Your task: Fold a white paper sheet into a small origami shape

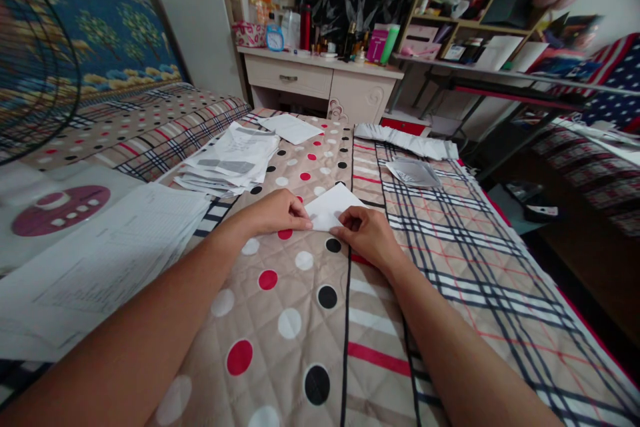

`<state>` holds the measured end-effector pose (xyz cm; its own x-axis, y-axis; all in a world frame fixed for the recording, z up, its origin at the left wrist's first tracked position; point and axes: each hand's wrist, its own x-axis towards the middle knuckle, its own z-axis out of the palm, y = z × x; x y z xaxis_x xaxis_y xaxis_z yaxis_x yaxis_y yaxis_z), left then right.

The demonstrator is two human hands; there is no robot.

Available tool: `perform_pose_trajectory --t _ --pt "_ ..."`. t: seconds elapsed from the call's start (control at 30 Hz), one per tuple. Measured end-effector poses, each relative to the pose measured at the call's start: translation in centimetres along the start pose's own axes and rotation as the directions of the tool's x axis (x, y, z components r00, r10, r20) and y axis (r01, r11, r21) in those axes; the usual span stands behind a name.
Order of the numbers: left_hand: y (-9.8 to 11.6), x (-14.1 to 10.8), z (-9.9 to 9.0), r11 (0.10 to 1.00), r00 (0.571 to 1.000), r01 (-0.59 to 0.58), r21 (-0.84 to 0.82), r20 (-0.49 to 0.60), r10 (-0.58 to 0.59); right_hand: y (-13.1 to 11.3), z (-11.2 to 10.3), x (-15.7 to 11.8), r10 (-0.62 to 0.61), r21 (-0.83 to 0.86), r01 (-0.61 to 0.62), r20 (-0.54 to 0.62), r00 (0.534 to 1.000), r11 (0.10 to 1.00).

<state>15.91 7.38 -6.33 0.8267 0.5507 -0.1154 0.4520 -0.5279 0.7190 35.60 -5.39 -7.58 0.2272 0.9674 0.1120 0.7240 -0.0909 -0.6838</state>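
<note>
White paper point(329, 205) on the spotted bedspread point(300, 283), one corner pointing away from me; my left hand point(281, 212) pinches its near left end, thumb against fingers; my right hand point(369, 232) grips the near right edge; paper pile point(235, 159) beyond, leftward; silvery packet point(414, 172) beyond, rightward.

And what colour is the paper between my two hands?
The paper is white, as the head view shows.
</note>
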Motion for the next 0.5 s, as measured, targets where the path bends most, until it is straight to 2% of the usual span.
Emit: perform_pose_trajectory --t 0.07,0.17,0.5 --pt "0.0 0.1 0.3 1.0 1.0 0.005 0.019 -0.022 -0.004 0.3 -0.6 0.1 -0.006 0.091 0.0 0.06 0.998 0.996" --pt "0.1 0.2 0.6 0.998 0.998 0.022 0.055 -0.056 -0.019 0.9 -1.6 0.3 0.009 0.162 -0.024 0.09 0.996 0.987" --pt "-0.4 0.6 1.6 0.985 0.983 0.086 0.151 -0.173 -0.059 1.7 -2.5 0.6 -0.057 0.221 0.015 0.185 0.981 0.975"
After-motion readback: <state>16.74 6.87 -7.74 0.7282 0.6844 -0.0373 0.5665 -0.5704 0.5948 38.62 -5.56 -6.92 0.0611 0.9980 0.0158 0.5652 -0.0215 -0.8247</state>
